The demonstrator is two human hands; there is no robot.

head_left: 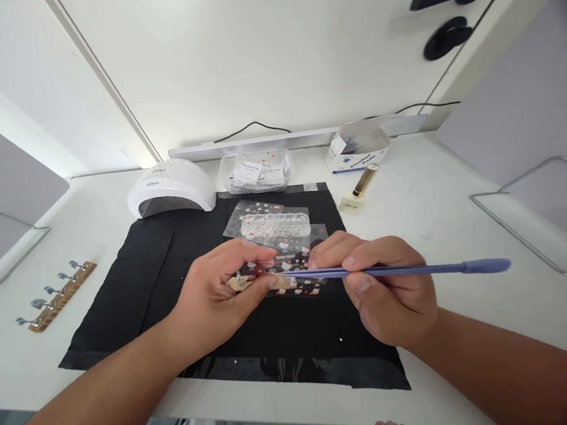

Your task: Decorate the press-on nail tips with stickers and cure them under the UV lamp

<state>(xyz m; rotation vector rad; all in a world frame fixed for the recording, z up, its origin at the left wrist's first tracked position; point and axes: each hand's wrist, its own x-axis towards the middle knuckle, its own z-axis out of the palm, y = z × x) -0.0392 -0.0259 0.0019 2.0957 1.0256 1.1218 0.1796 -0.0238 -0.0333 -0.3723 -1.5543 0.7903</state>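
My left hand point(227, 280) is closed, its thumb and fingers pinching a small dark red nail tip point(256, 270). Just beneath lies a wooden strip point(286, 283) with small clips, partly covered by the fingers. Blue tweezers point(412, 269) are gripped in my right hand point(386, 283), lying nearly level. Their fine point reaches left to the nail tip; whether it touches, I cannot tell. Clear sticker sheets point(286, 245) with small cartoon figures spread out behind the hands. On top of them rests a clear compartment case point(275, 225) with tiny pieces inside.
A black mat point(162, 302) covers the middle of the white table point(426, 206). At the back stand a white nail lamp point(172, 186), a clear tub point(255, 175) of packets and an alcohol pad box point(359, 149). A gold-capped bottle point(358, 193) is at right, another wooden nail stand point(63, 298) at left.
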